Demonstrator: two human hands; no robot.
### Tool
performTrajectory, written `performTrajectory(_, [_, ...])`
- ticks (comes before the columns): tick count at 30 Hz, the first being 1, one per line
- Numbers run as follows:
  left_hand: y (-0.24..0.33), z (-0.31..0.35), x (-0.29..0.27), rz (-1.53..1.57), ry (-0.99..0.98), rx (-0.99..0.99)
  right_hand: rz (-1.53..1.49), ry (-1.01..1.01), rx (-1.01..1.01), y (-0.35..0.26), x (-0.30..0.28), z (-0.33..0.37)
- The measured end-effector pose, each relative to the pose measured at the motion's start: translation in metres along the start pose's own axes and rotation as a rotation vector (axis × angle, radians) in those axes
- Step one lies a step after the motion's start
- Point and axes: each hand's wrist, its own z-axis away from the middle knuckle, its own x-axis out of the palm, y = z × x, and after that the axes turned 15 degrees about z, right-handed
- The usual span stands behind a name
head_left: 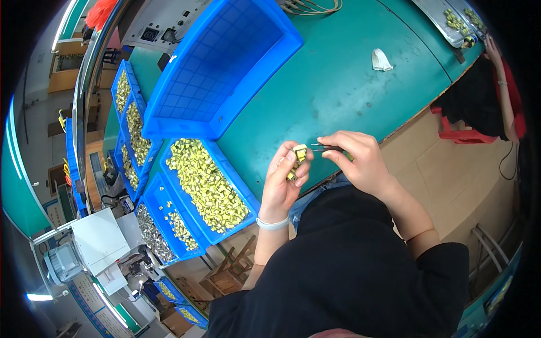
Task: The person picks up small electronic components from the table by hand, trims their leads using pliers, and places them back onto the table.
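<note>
at the left of the frame a row of small blue bins (128,121) runs down the counter's far side, each holding yellowish parts. below them, lower left, another blue bin (163,222) holds a thin scatter of yellow pieces beside a heap of silvery parts (149,234). just right of it a larger blue tray (228,169) is packed with small yellow components (205,186) — its near corner juts past the counter edge. above, at upper centre, a big blue crate (225,62) stands empty, touching the tray's far rim.

at centre the left hand (284,180) is raised just in front of the counter edge, fingers (301,169) closed around a small yellow component (298,153), a white band on the wrist. just to the right the right hand (360,160) has its fingers (332,143) pinched on dark tweezers (322,148), tips pointing at that component, very close; contact cannot be told.

the green counter (338,84) lies bare behind the hands up to a white rag (381,59) at upper right. its edge runs diagonally from the hands to the upper right, where a metal tray (445,22) carries yellow-green parts and another person's arm (504,96) shows at the far right.
</note>
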Motion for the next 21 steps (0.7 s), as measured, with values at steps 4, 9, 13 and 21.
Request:
performTrajectory(4, [-0.002, -0.001, -0.003, 0.006, -0.039, 0.088, -0.061, -0.019, 0.079, -0.01, 0.005, 0.001])
performTrajectory(9, [-0.007, 0.001, -0.003, -0.109, -0.075, 0.219, -0.124, -0.096, 0.209, -0.017, 0.009, 0.002])
performTrajectory(13, [-0.012, 0.002, -0.003, -0.16, -0.041, 0.266, -0.121, -0.081, 0.182, -0.017, 0.009, 0.003])
performTrajectory(21, [-0.015, 0.002, -0.002, -0.42, -0.02, 0.389, -0.156, -0.101, 0.179, -0.02, 0.002, -0.003])
